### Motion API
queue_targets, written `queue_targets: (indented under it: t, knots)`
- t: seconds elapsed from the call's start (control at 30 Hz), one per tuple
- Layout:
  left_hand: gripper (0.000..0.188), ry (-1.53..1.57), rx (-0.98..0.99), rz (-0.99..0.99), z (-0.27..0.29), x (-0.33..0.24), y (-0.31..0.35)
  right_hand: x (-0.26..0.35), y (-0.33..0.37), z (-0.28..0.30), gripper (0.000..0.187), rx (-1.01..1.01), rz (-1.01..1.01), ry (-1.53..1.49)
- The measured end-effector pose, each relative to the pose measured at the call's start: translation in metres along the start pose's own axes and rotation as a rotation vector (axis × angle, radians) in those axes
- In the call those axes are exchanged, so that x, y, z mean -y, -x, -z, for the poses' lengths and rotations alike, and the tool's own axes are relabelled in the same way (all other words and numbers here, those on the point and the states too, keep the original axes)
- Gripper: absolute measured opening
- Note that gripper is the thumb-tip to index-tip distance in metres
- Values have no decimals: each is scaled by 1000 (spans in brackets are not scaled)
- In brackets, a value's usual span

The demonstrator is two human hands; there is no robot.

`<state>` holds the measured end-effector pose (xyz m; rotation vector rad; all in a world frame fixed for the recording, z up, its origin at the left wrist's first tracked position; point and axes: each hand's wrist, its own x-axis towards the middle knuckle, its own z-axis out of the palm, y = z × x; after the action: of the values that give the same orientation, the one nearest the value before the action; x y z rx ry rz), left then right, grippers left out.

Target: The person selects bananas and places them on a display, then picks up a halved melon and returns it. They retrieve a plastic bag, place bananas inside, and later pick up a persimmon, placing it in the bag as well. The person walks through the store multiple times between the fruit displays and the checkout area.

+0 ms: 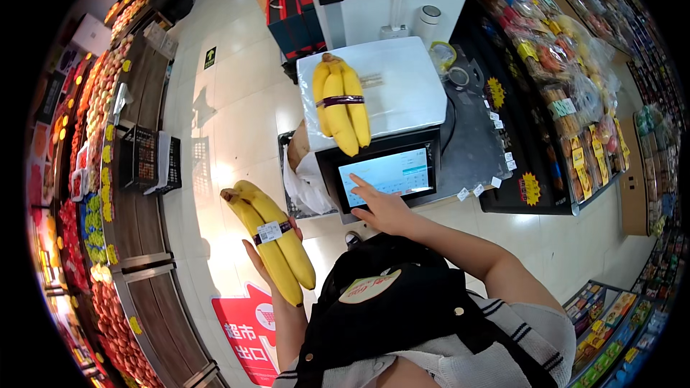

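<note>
My left hand cradles a bunch of bananas from beneath, fingers and thumb on either side. A dark purple band and a white printed label wrap its middle. Held at the left, it is clear of the scale. My right hand reaches to the touchscreen with its index finger stretched out on or just over the glass; nothing is in it. Above the screen is the scale's white weighing plate, covered in clear film. Another banded bunch of bananas lies on the plate's left side.
A white plastic bag hangs left of the scale. Beyond the plate stand a white flask and a tape roll. Packaged goods fill the right shelf. Fruit stands with a black crate line the left.
</note>
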<state>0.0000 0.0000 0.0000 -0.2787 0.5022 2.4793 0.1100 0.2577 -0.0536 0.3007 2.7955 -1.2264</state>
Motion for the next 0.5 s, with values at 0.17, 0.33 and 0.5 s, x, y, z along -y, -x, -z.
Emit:
queue_targets:
  t: [0.17, 0.33, 0.5]
  knots:
    - [79, 1, 118, -18, -3, -7, -5, -51, 35, 34, 24, -466, -182, -533]
    - [78, 59, 306, 71, -3, 10, -21, -163, 53, 75, 24, -843, -344, -759]
    - [79, 57, 360, 15, -29, 34, -26, -215, 20, 85, 27, -815, -346, -712]
